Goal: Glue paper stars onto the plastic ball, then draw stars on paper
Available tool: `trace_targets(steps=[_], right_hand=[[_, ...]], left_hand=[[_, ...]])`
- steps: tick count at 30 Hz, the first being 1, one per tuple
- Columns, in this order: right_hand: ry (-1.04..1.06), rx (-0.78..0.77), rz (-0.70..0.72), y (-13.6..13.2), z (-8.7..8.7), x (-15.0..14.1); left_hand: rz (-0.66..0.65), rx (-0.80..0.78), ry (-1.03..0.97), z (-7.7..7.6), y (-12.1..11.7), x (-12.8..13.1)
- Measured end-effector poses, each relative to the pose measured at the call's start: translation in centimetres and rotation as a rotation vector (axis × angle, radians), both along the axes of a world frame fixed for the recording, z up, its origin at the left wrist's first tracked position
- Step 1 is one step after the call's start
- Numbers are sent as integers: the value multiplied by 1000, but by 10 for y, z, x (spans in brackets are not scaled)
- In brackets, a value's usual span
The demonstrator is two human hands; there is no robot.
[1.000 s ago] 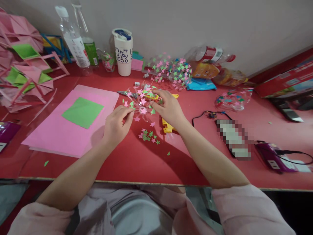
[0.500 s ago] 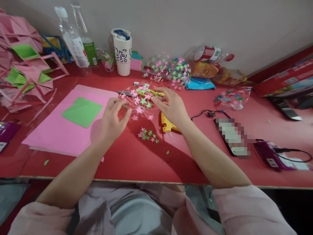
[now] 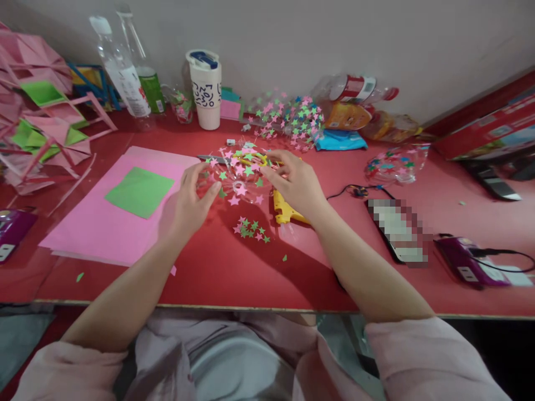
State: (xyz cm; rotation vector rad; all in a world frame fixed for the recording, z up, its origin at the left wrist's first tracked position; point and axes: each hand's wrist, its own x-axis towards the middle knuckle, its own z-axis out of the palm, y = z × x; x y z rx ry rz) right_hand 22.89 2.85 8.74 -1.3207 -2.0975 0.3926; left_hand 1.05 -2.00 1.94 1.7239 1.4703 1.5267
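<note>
Two bare hands in play: left hand [image 3: 192, 195] and right hand [image 3: 295, 178] flank one star-dotted clear plastic piece [image 3: 239, 186], over the red tabletop [image 3: 234, 284], just beyond the loose paper stars [image 3: 251, 229]. Thumb and fingers stand apart on both; whether any fingertip touches plastic, I can't tell.

Watch for trouble! A careless brush could knock stars off if they're weakly stuck; the right hand, close by the yellow glue gun [image 3: 285, 209], could shove it; and the scissors [image 3: 214, 159] poking out behind might snag that thin plastic.

Now the count: one plastic piece between the hands, one glue gun, one pair of scissors, one green paper square [image 3: 140, 192], two standing bottles [image 3: 125, 83], one white tumbler [image 3: 206, 92]; loose stars, perhaps a dozen or more, too crowded to be sure.
</note>
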Motion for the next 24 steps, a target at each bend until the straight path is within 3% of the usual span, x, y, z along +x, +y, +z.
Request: trace_targets(steps=[4,8,10,13,15,17,20,24], right_hand=[[-42,98,-2,-2,-1,4],[-22,327,18,-14,2,14],[0,438,92,-25,3,20],[-88,530,343,-44,-3,27],[-253,511,489,-55,-12,28],[-454,420,543,-61,-23,27],[-693,249,481,-63,-38,24],[-771,82,372,-60,-45,20]], left_hand=[[-6,19,-10,0,0,-1],[-2,6,-15,-1,-1,-3],[4,6,-8,0,-1,-4],[62,90,40,4,-1,-6],[149,216,83,10,-3,-6],[197,311,92,16,-10,-4],[63,268,104,23,-24,4],[-144,258,409,27,-39,19]])
